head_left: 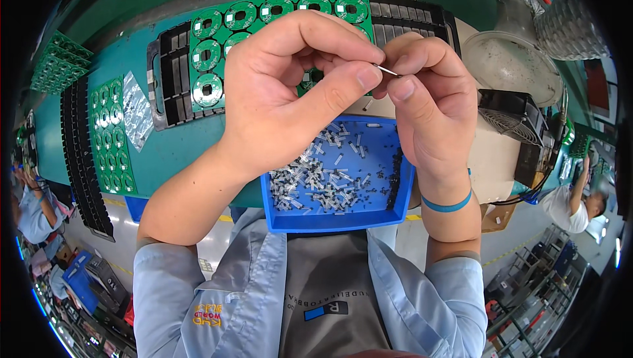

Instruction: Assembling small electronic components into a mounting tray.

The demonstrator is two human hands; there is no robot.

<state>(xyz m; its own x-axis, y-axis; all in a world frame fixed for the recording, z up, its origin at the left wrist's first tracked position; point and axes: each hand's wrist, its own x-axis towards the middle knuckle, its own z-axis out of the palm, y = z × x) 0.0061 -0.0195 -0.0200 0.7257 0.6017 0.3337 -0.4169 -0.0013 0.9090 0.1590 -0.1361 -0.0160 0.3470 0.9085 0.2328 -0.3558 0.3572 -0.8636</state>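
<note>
Both hands, left (283, 91) and right (428, 104), grip a thin pin (388, 70) above the blue tray (343, 221); a slip would likely lose it among the loose parts (323, 177).

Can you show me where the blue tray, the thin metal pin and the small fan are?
blue tray (336, 221): head view, bare floor near its front rim.
thin metal pin (388, 70): head view, its shaft between both hands' fingertips.
small fan (513, 115): head view, its dark grille.
</note>
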